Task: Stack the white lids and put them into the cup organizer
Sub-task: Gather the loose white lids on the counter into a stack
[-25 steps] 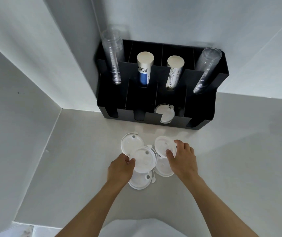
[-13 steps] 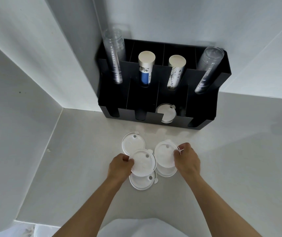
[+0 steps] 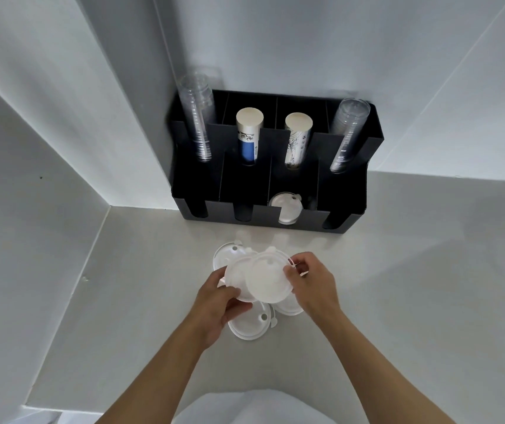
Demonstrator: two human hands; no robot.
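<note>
Above the counter, my left hand (image 3: 219, 304) grips one white lid (image 3: 236, 275) by its near-left edge. My right hand (image 3: 312, 281) holds a second white lid (image 3: 268, 278) by its right rim, overlapping the first one's right side. Three more white lids lie on the counter: one behind the hands (image 3: 225, 255), one below my left hand (image 3: 252, 325), one under my right hand (image 3: 287, 309), mostly hidden. The black cup organizer (image 3: 349, 191) stands against the back wall, with a white lid (image 3: 286, 208) in a front slot.
The organizer's back slots hold two stacks of clear cups (image 3: 199, 117) (image 3: 344, 136) and two stacks of paper cups (image 3: 248, 134) (image 3: 297, 139). White walls close in at the left and behind. The grey counter (image 3: 413, 286) stretches to the right.
Both hands lifted their lids off the counter. My right hand carried its lid left, so it now overlaps the lid in my left hand.
</note>
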